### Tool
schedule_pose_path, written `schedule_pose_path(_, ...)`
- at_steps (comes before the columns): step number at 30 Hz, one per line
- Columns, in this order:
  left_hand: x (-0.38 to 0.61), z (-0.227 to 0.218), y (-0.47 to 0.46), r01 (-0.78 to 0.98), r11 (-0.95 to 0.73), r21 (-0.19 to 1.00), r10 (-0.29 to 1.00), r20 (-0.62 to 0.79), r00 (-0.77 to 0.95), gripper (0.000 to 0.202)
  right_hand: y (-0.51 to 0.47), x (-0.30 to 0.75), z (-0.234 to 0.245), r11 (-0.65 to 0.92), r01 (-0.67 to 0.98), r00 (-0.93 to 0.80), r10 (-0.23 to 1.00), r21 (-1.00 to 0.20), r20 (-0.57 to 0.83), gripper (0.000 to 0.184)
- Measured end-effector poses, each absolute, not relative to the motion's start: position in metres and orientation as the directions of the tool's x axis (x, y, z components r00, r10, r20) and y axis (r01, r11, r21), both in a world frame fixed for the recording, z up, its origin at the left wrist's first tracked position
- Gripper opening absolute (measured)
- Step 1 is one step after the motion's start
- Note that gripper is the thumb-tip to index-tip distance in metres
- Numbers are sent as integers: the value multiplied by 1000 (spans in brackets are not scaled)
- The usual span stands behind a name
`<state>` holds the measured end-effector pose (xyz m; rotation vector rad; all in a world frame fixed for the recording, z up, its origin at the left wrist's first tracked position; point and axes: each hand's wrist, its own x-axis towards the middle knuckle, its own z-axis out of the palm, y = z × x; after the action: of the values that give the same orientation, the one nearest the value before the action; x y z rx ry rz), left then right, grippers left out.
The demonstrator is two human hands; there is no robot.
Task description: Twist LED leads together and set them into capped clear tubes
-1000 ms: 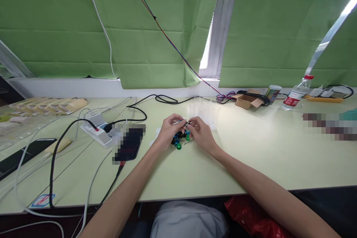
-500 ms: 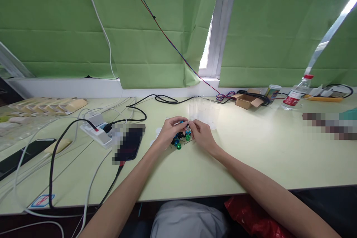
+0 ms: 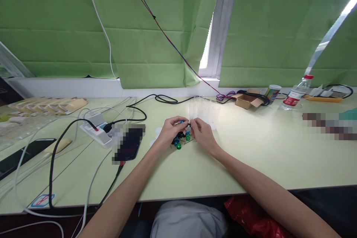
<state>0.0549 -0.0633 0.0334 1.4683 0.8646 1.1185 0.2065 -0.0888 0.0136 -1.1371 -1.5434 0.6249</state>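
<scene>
Broadly, a pale green table (image 3: 251, 156) ran the full width of the view beneath green blinds (image 3: 55, 26), with loose cables (image 3: 67, 130) trailing over its left part past a power strip (image 3: 96, 132) and a dark phone (image 3: 128, 145). Farther back stood a group of clear cups (image 3: 203, 109), and off to the right an open cardboard box (image 3: 247, 100) and a water bottle (image 3: 297, 96).

Near the table's middle, in front of the cups, the left hand (image 3: 170, 132) and right hand (image 3: 202, 134) met fingertip to fingertip. Both were closed narrow, pinching a small piece (image 3: 184, 122) between them just above the tabletop; it was too tiny to say what it was, beyond a glint of blue and silver. Just below the fingers a cluster of blue and green beads (image 3: 180, 143) lay on the table.

Judging by its size, the small piece was probably very light, hard and a little slippery, so a pinch at its two ends with thumb and forefinger pads looked the surest hold.
</scene>
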Motion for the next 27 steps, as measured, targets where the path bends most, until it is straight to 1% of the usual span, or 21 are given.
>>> schedule_pose_path(2, 55, 32, -62, -64, -188, 980, 941, 198, 273, 27, -89, 206, 13, 422, 308, 27, 892, -853, 451, 27)
schedule_pose_path(3, 55, 32, -62, -75, -184, 980, 945, 197, 260, 27, -89, 206, 12, 429, 300, 28, 889, -852, 457, 26)
schedule_pose_path(7, 55, 32, -62, -105, -169, 980, 947, 191, 257, 27, -87, 206, 8, 457, 285, 10, 878, -843, 479, 26)
schedule_pose_path(13, 54, 32, -62, -99, -158, 983, 946, 179, 270, 29, -86, 206, 7, 462, 273, -15, 879, -844, 477, 23)
schedule_pose_path(19, 53, 32, -62, -78, -158, 984, 931, 175, 321, 28, -87, 206, 10, 443, 295, -29, 890, -847, 455, 31)
schedule_pose_path(24, 52, 35, -64, -40, -165, 985, 916, 169, 364, 30, -86, 207, 10, 416, 373, -19, 897, -830, 441, 46)
schedule_pose_path(27, 53, 35, -65, -36, -181, 983, 905, 181, 384, 28, -86, 206, 10, 390, 372, -21, 911, -843, 412, 53)
